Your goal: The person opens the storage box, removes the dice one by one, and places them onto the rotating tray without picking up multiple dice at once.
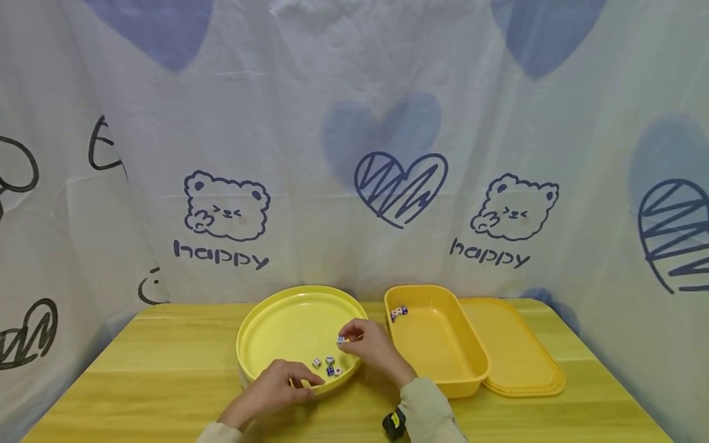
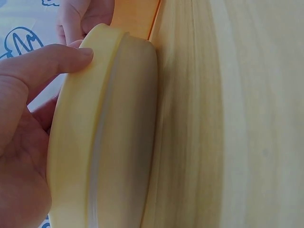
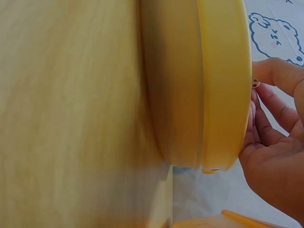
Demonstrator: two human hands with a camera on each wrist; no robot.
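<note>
My left hand [image 1: 277, 389] straddles the near rim of a round yellow tray [image 1: 277, 296]. Its thumb lies against the outer wall in the left wrist view, while the other fingers reach over to the inside, partly hidden. Several small dice [image 1: 316, 362], white and dark blue, lie inside the tray by the near right edge. Above the tray's right side, my right hand [image 1: 372, 347] pinches a white die [image 1: 340, 339] between thumb and fingertips. Red dots show on the die [image 3: 255, 83] in the right wrist view; whether more dice are in those fingers, I cannot tell.
Right of the tray stands a deep orange-yellow rectangular box [image 1: 437, 344], with several dice [image 1: 396, 314] in its far left corner. Its flat lid [image 1: 517, 347] lies along the box's right side. A patterned curtain [image 1: 310, 154] hangs behind the wooden table [image 1: 166, 363].
</note>
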